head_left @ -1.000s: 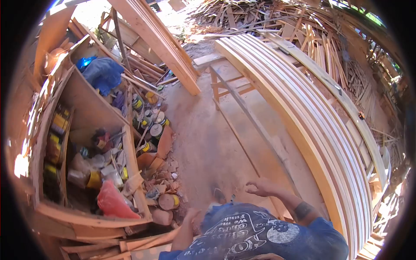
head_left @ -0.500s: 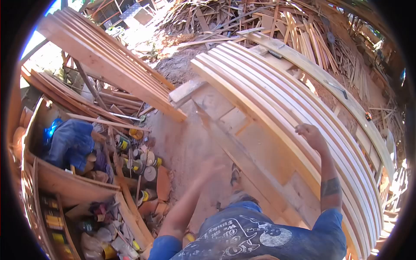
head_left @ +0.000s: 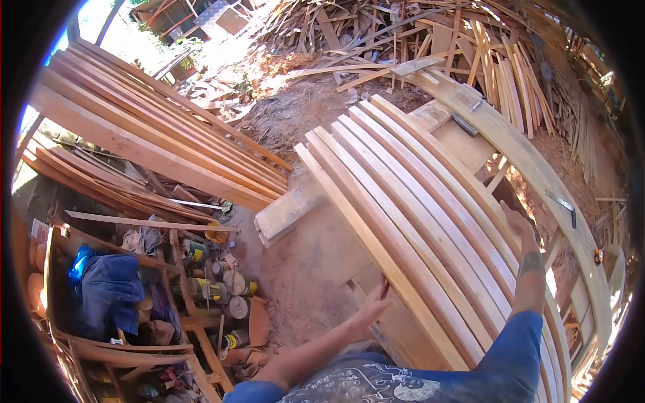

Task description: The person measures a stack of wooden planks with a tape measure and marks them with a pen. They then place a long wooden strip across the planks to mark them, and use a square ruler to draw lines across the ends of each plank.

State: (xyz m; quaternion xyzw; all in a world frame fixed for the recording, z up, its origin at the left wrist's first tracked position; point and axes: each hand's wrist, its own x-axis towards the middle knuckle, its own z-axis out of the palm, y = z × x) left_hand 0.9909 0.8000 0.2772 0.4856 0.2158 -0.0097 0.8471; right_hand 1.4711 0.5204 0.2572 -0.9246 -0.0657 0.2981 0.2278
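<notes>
A row of long pale wooden beams lies side by side across the work surface, with narrow gaps between several of them and uneven far ends. My left hand is at the near side of the row, its fingers closed at the lower edge of the nearest beam. On the opposite side, my right hand lies along the outer face of the farthest beam, fingers stretched out. The row lies between my two hands.
Another stack of beams rises at the left. Paint cans and a blue cloth sit around wooden shelving at lower left. Beyond the row, a curved board carries a metal square. Scrap wood is heaped behind.
My left hand has come across to the nearest beam. My right hand has moved from the top of the row to its far side. The view has shifted, and gaps between the beams show more.
</notes>
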